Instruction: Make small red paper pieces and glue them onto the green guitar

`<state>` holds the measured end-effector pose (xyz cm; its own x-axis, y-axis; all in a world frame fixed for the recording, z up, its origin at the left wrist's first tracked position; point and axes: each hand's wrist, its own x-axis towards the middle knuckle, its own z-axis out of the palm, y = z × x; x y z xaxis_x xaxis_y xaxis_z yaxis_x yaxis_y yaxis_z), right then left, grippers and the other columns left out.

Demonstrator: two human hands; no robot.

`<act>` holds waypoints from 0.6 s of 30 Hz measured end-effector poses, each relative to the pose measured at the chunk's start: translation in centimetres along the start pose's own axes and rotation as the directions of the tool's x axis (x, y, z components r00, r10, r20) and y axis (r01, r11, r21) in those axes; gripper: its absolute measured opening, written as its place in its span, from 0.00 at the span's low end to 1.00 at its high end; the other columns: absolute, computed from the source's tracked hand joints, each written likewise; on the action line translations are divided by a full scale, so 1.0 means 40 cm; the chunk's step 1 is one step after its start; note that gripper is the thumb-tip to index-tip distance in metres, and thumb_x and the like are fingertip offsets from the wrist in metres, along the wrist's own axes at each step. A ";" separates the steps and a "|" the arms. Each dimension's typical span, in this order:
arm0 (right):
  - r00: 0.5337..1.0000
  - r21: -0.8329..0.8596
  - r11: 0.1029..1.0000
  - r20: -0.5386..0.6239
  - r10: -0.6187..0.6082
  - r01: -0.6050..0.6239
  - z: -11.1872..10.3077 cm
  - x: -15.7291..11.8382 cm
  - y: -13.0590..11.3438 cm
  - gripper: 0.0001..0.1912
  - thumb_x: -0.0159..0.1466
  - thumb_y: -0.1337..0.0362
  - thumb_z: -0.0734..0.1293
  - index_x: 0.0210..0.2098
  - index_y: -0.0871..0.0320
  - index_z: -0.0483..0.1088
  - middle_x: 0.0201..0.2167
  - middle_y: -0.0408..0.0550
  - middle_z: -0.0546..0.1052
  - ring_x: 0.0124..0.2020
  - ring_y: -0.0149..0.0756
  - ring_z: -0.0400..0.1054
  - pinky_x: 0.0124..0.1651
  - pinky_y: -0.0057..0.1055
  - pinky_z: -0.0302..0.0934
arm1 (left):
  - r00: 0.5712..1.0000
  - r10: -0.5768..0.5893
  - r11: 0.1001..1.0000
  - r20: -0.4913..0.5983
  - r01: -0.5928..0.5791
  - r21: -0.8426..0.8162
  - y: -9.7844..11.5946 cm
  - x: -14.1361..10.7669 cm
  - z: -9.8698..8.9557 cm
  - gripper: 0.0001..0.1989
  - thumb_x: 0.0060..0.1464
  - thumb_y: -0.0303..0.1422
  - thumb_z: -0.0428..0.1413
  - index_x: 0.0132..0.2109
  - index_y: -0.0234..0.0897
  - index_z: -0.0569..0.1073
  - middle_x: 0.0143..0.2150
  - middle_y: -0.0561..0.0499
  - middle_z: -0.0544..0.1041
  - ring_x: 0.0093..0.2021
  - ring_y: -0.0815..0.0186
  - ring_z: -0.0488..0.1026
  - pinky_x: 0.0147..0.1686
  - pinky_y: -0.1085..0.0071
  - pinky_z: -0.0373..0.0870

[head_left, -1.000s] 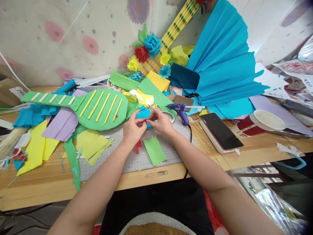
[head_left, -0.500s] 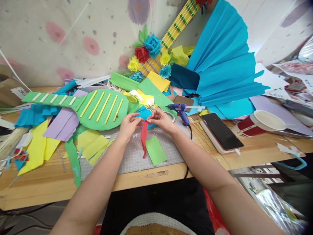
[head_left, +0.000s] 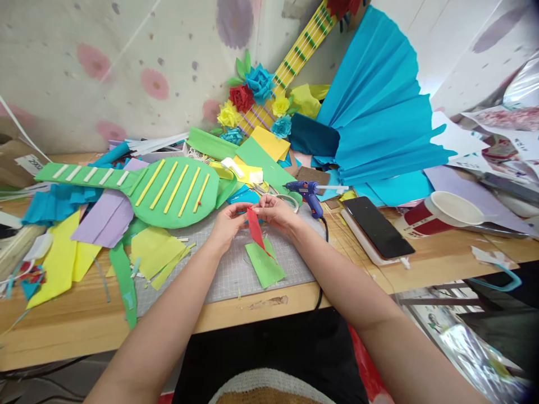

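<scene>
A strip of red crepe paper [head_left: 255, 229] hangs from my fingertips above the grey cutting mat [head_left: 219, 275]. My left hand [head_left: 228, 225] pinches its upper end from the left, and my right hand [head_left: 275, 213] pinches the same end from the right. The strip's lower tip lies over a green paper rectangle [head_left: 266, 266] on the mat. Left of my hands rests a green paper lute shape [head_left: 177, 216] with yellow strips on its body and white ones on its neck. A blue glue gun [head_left: 309, 195] lies just beyond my right hand.
A black phone [head_left: 379, 227] lies on a white block at the right, near a paper cup [head_left: 442, 216]. Behind, a yellow paper guitar [head_left: 303, 50] with paper flowers leans against the wall beside pleated blue paper [head_left: 379, 106]. Yellow and purple paper scraps [head_left: 105, 216] lie left.
My left hand has moved in to the right and now meets the red strip's top. The strip's lower end has swung right, over the green rectangle. The view has shifted slightly.
</scene>
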<state>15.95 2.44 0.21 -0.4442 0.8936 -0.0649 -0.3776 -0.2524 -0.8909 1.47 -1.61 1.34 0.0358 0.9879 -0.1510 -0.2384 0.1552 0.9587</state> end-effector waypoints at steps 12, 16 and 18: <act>0.933 -0.409 0.859 -0.049 -0.356 0.307 0.018 0.006 0.016 0.22 0.44 0.52 0.73 0.21 0.55 0.56 0.25 0.42 0.72 0.30 0.31 0.68 0.37 0.32 0.64 | 0.994 0.010 1.000 -0.106 -0.008 0.014 -0.001 -0.003 0.010 0.19 0.30 0.38 0.66 0.32 0.33 0.75 0.28 0.51 0.76 0.28 0.70 0.71 0.37 0.68 0.67; 0.924 -0.552 0.774 -0.019 -0.383 0.309 0.014 0.000 0.012 0.19 0.47 0.53 0.71 0.22 0.56 0.57 0.25 0.43 0.71 0.31 0.32 0.69 0.39 0.34 0.64 | 0.984 0.020 1.000 -0.177 -0.023 -0.016 -0.009 -0.001 0.013 0.19 0.28 0.37 0.67 0.31 0.33 0.76 0.27 0.51 0.76 0.28 0.69 0.71 0.37 0.68 0.68; 0.932 -0.593 0.743 0.035 -0.361 0.310 0.011 -0.005 0.004 0.16 0.49 0.56 0.70 0.24 0.56 0.60 0.27 0.44 0.73 0.31 0.32 0.69 0.40 0.34 0.65 | 0.980 0.026 0.999 -0.199 -0.030 -0.014 -0.011 0.004 0.010 0.18 0.29 0.37 0.66 0.31 0.33 0.76 0.27 0.51 0.76 0.27 0.69 0.71 0.36 0.68 0.68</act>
<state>15.62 2.07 0.28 -0.3058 0.9109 0.2769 0.0640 0.3099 -0.9486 1.98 -1.53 0.98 -0.1641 0.9716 -0.1705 -0.2534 0.1255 0.9592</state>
